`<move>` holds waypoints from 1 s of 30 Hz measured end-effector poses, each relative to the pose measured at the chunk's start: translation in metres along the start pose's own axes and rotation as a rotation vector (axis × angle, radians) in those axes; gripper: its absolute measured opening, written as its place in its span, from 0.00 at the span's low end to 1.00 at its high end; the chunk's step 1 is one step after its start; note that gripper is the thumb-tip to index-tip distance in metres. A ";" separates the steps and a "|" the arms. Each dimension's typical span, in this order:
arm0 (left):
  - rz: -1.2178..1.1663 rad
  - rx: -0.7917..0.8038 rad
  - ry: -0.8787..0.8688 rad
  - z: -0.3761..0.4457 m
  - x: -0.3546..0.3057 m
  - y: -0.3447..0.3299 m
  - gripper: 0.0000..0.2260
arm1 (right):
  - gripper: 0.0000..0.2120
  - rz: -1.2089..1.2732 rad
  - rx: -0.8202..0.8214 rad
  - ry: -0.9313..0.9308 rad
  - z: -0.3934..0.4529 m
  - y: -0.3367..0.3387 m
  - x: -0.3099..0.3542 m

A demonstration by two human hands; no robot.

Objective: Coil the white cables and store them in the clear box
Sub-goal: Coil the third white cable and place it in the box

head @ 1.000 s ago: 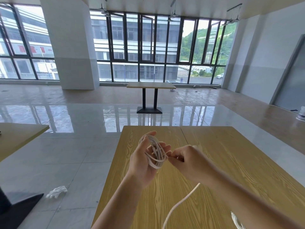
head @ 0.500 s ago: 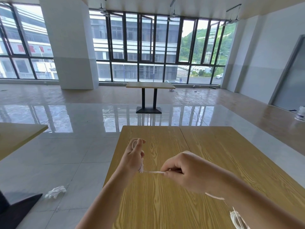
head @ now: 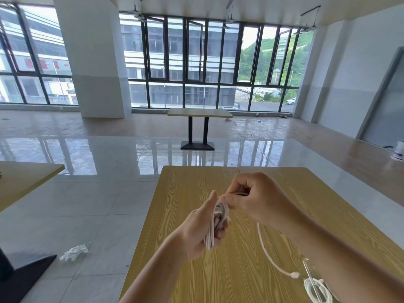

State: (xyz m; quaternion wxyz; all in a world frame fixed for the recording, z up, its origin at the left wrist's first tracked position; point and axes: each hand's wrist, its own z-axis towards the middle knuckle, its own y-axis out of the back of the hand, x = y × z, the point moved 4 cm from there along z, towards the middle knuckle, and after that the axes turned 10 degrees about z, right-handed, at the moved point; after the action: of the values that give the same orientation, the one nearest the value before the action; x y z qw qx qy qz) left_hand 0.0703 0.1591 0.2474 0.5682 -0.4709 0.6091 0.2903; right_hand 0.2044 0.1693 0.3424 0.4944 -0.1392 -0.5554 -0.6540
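Above the wooden table (head: 196,270), my left hand (head: 202,231) grips a bundle of white cable loops (head: 215,224). My right hand (head: 255,199) pinches a strand of the same cable just above the bundle. The cable's loose tail (head: 267,254) hangs below my right wrist and ends in a small plug (head: 295,274). At the lower right the edge of a clear box (head: 309,274) shows, with a coiled white cable (head: 317,290) inside it, partly hidden by my right forearm.
Another wooden table's corner (head: 26,178) lies to the left with a black base (head: 19,274) below it. A white crumpled thing (head: 74,252) lies on the tiled floor. A third table (head: 200,112) stands far ahead by the windows.
My right hand has risen from a sideways pull to just above my left hand, bringing the strand over the bundle. The tail has shortened and its plug now hangs in view.
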 end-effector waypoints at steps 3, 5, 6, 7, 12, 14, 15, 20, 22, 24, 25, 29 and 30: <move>0.024 0.134 -0.020 -0.003 0.000 -0.008 0.31 | 0.09 0.041 0.041 -0.016 -0.001 -0.002 -0.004; 0.065 0.189 -0.037 -0.005 -0.001 -0.011 0.25 | 0.08 0.059 0.065 -0.026 -0.003 -0.003 -0.007; 0.077 0.215 -0.048 -0.007 -0.001 -0.011 0.22 | 0.07 0.060 0.077 -0.025 -0.004 -0.004 -0.009; 0.081 0.237 -0.054 -0.008 -0.001 -0.011 0.18 | 0.06 0.058 0.094 -0.026 -0.005 -0.004 -0.010; 0.006 0.268 -0.081 -0.011 0.003 -0.003 0.12 | 0.04 0.015 0.123 -0.049 -0.007 0.000 -0.019; -0.066 0.223 -0.103 -0.011 0.004 0.004 0.12 | 0.05 -0.013 0.057 -0.064 -0.006 0.006 -0.025; -0.110 0.188 -0.123 -0.011 0.005 0.008 0.12 | 0.05 -0.029 0.027 -0.072 -0.006 0.009 -0.027; -0.334 -0.088 -0.193 -0.007 0.002 0.025 0.15 | 0.08 -0.160 0.024 -0.112 -0.010 0.015 -0.036; -0.351 -0.216 -0.193 -0.006 0.000 0.029 0.17 | 0.08 -0.174 0.058 -0.101 -0.011 0.010 -0.039; -0.346 -0.310 -0.186 -0.006 -0.001 0.028 0.17 | 0.08 -0.214 0.097 -0.090 -0.013 0.005 -0.041; -0.360 -0.346 -0.182 -0.006 -0.001 0.027 0.17 | 0.08 -0.227 0.116 -0.085 -0.014 0.001 -0.039; -0.443 -0.410 -0.180 -0.002 -0.004 0.023 0.17 | 0.09 -0.223 0.191 -0.084 -0.018 -0.009 -0.032; -0.463 -0.414 -0.180 -0.001 -0.005 0.023 0.17 | 0.09 -0.221 0.211 -0.083 -0.019 -0.013 -0.031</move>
State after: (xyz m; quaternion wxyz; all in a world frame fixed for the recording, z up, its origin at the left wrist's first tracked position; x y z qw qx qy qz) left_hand 0.0485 0.1680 0.2480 0.5628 -0.6750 0.3612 0.3115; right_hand 0.2159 0.1663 0.3058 0.4079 -0.0515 -0.6529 -0.6361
